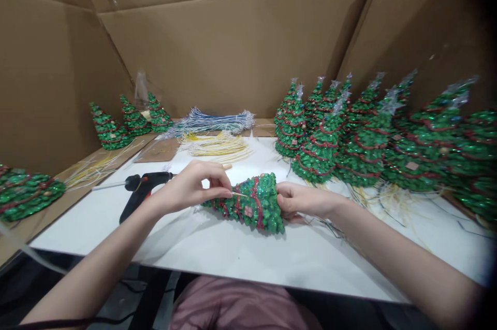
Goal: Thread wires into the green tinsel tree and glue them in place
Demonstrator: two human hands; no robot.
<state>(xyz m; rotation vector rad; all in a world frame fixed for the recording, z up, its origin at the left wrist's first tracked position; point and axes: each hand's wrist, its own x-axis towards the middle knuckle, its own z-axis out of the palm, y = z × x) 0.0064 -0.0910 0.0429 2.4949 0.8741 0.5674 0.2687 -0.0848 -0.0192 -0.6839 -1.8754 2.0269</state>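
Note:
A green glittery Christmas tree figurine (pixel 248 204) with red garlands lies on its side over the white table, its tip toward the left. My right hand (pixel 293 201) grips it at the base, the fingers partly hidden behind and inside the rim. In my left hand (pixel 205 185) a thin pale stick (pixel 239 194) is pinched between thumb and finger, its end at the tree's surface. Whether it touches there I cannot tell. A black hot glue gun (pixel 142 190) with a glue stick in its back lies left of my left hand.
Several trees with clear star toppers (pixel 365 133) stand at the right, wires around their bases. At the back lie bundles of blue wires (pixel 217 120) and yellow wires (pixel 217 144). More trees (pixel 111 128) stand at the left. Cardboard walls (pixel 186 55) enclose the white table (pixel 217 252).

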